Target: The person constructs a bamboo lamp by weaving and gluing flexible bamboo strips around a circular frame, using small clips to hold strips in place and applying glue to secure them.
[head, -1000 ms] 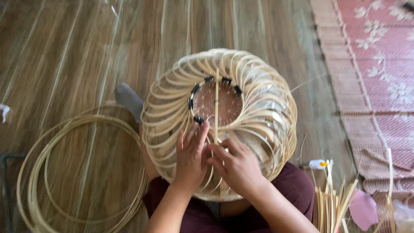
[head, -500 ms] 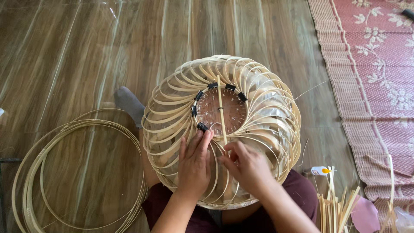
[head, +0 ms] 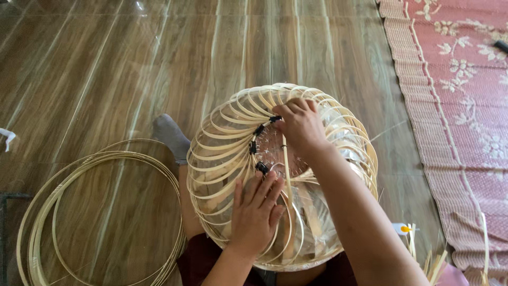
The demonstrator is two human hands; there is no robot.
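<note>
Two hands work on a round bamboo frame (head: 227,159) resting on the person's lap, near the floor's (head: 106,63) near edge. Nearest, the left hand (head: 256,212) lies flat on the curved strips, fingers spread and holding nothing. Left of it, a coil of bamboo hoops (head: 63,212) lies on the glossy brown wood-patterned floor, and a grey sock (head: 170,136) shows beside the frame. Pale thin strips arc from the frame's rim to a central ring, where small black clips (head: 261,167) sit. Farther off, the right hand (head: 300,126) closes on what seems to be a strip at that ring. A pink patterned mat (head: 455,106) covers the floor's right side.
</note>
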